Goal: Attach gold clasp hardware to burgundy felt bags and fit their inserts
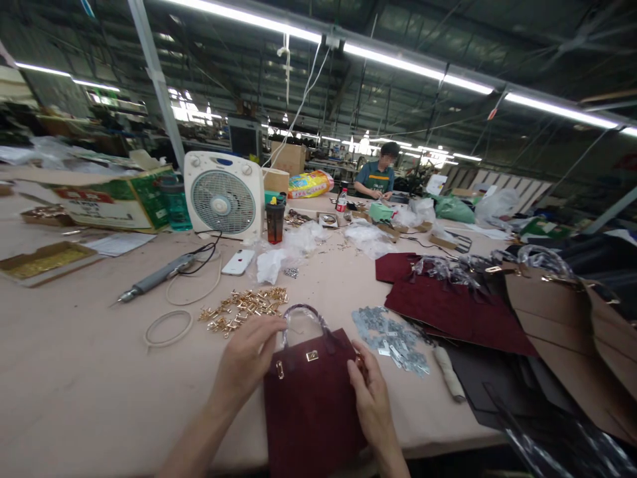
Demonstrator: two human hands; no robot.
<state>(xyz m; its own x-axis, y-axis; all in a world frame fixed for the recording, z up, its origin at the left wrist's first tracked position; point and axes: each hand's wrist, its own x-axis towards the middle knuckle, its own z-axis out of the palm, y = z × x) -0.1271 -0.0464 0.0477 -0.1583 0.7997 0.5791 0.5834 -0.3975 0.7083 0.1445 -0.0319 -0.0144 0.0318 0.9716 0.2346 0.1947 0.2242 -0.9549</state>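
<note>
A dark red handbag panel point(311, 411) lies at the table's front edge, with gold-coloured fittings near its top. Its curved handle point(306, 310), wrapped in clear plastic, points away from me. My left hand point(250, 355) is closed at the upper left corner, fingertips beside the handle's left side; what they pinch is hidden. On the right edge of the panel, my right hand point(371, 395) is closed, thumb on the near side. Something gold-coloured shows among its fingers. Gold-coloured fittings point(243, 309) lie heaped beyond my left hand, and flat metal plates point(391, 338) are spread to the right.
More dark red panels point(448, 309) and brown ones point(552, 325) are stacked at the right, near a pale roll point(448, 374). An electric screwdriver point(156, 277), a phone point(237, 262) and a box fan point(223, 199) stand or lie at left. A co-worker point(377, 174) sits across.
</note>
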